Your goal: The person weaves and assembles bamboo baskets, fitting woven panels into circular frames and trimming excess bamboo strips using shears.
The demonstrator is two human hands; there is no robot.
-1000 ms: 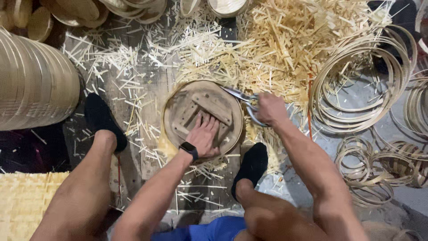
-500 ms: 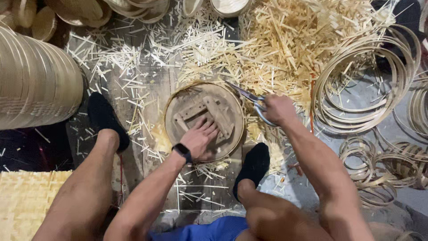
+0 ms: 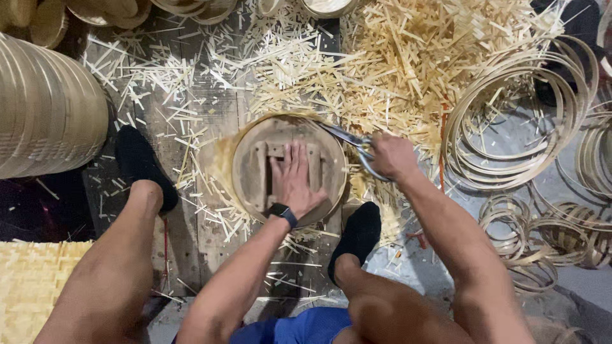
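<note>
Since the earlier frames, the round wooden disc with nailed cross battens [image 3: 255, 167] has turned a little under the palm, so its battens now stand nearly upright in the view. The left hand [image 3: 294, 181] lies flat and spread open on this disc, fingers pointing away from the person, pressing it down on the dark wooden plank floor [image 3: 217, 114]; a black wristband [image 3: 282, 213] sits at the wrist. The right hand [image 3: 394, 156] is closed around the handles of the grey metal scissors [image 3: 349, 138], and the blades meet the upper right edge of the disc, where a thin pale bamboo mat shows beyond the rim. I judge that the cut goes well when the blades follow close to the wooden edge and the left palm holds the disc firm while it turns in small steps. Two feet in black socks [image 3: 358, 236] rest at both sides. A large heap of pale bamboo trimmings [image 3: 414, 70] lies just beyond the scissors and may crowd the blades. Coiled thin bamboo hoops [image 3: 516, 121] lie at the right, and a stack of round bamboo frames [image 3: 44, 108] stands at the left.
</note>
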